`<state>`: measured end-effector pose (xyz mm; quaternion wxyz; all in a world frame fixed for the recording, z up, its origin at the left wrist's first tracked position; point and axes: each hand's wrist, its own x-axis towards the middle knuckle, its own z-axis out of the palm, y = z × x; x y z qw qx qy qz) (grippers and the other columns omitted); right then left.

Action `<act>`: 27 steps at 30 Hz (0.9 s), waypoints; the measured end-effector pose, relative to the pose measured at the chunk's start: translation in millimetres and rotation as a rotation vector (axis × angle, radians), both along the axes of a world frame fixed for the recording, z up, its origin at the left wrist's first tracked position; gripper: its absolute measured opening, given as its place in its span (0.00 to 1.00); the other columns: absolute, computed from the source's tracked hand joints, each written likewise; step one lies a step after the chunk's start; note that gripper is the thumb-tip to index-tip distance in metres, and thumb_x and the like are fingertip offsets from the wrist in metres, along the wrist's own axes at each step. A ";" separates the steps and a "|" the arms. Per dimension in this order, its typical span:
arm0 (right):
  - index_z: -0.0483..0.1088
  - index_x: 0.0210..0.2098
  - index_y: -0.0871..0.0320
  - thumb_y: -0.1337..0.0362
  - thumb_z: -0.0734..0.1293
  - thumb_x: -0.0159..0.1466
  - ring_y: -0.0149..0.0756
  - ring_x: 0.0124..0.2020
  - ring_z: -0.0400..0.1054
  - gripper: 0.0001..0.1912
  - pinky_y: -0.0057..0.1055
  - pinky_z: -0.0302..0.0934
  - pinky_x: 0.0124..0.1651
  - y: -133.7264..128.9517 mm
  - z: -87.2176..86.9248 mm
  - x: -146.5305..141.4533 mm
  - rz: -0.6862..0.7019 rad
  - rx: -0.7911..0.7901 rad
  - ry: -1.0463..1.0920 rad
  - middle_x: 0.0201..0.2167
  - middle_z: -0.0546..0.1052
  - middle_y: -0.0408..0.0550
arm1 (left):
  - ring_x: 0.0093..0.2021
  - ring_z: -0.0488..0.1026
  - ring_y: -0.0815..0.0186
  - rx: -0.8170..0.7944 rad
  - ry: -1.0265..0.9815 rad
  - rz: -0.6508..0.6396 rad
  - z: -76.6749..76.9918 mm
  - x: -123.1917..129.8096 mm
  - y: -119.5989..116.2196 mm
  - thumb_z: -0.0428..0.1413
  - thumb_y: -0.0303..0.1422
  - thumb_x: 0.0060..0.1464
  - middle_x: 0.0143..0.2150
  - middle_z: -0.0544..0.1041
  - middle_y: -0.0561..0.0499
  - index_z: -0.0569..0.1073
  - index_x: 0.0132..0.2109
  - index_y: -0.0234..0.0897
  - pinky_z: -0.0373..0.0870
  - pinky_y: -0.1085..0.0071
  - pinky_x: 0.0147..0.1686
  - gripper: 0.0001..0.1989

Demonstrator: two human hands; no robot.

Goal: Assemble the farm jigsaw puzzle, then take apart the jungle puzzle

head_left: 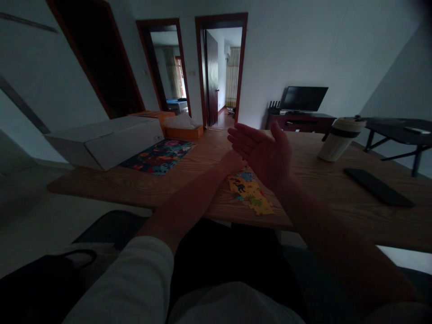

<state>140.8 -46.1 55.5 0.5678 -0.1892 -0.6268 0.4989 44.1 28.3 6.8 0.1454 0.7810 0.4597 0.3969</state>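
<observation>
Joined yellow and blue puzzle pieces [254,195] lie on the wooden table [189,193] near its front edge. My right hand [265,153] is raised above the table just behind and over them, palm showing, fingers stretched to the left and thumb up, holding nothing. My left hand [234,162] is low over the far end of the puzzle pieces, partly behind my right hand; its fingers are hidden, so what it touches or holds cannot be made out.
On the left stand a white box [124,139], a colourful picture sheet [162,157] and an orange box [184,131]. A cream tumbler [340,140] and a dark flat object [378,186] are on the right. Behind are a television [304,98] and a dark stool [401,130].
</observation>
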 end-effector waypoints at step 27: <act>0.76 0.55 0.46 0.42 0.56 0.72 0.47 0.65 0.64 0.25 0.52 0.51 0.70 -11.1 -44.4 8.9 -0.335 0.303 -0.324 0.59 0.76 0.46 | 0.60 0.72 0.46 -0.098 0.031 -0.006 1.7 22.1 -22.1 0.52 0.36 0.59 0.47 0.80 0.48 0.74 0.63 0.59 0.75 0.39 0.51 0.26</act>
